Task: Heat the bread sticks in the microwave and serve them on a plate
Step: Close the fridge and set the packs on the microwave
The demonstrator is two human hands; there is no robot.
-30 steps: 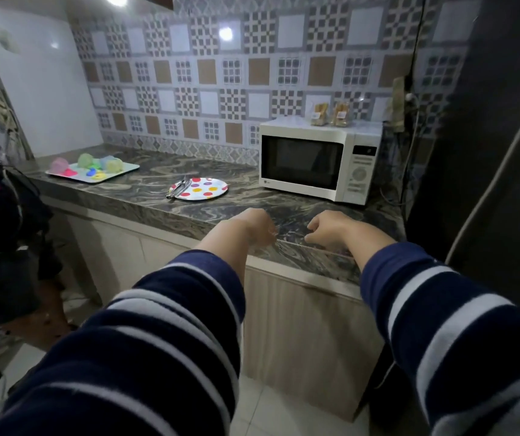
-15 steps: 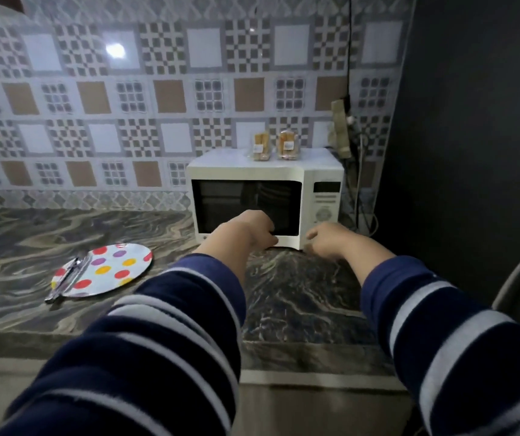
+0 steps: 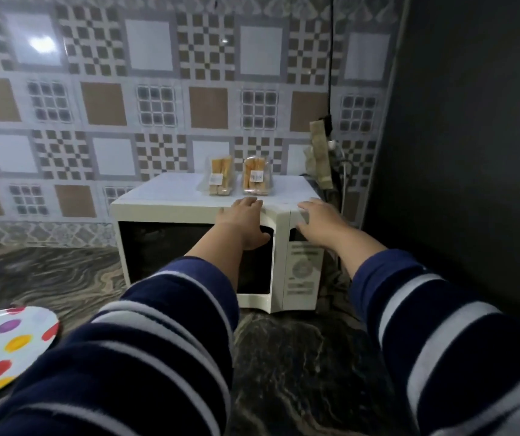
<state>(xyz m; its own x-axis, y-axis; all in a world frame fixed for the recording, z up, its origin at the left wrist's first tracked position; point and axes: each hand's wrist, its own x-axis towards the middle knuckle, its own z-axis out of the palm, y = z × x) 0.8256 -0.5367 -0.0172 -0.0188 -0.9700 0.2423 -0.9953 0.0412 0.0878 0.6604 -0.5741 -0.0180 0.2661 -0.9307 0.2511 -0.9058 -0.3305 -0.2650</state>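
2 packs of bread sticks (image 3: 238, 179) lie on top of the shut microwave (image 3: 189, 212); left hand (image 3: 243, 226) and right hand (image 3: 318, 221), fingers extended and empty, reach at its upper front edge; spotted plate (image 3: 7, 347) on surface (image 3: 299, 357), lower left.

— How is the scene lit?
— Dimly; a lamp's glare is mirrored on the wall tiles (image 3: 42, 43).
— And sharpness?
— Softened throughout; the sleeves (image 3: 145, 366) are blurred, straight lines bowed at the edges.

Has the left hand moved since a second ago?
Yes. The left hand has gone from the counter edge up to the microwave, nearing the packs of bread sticks.
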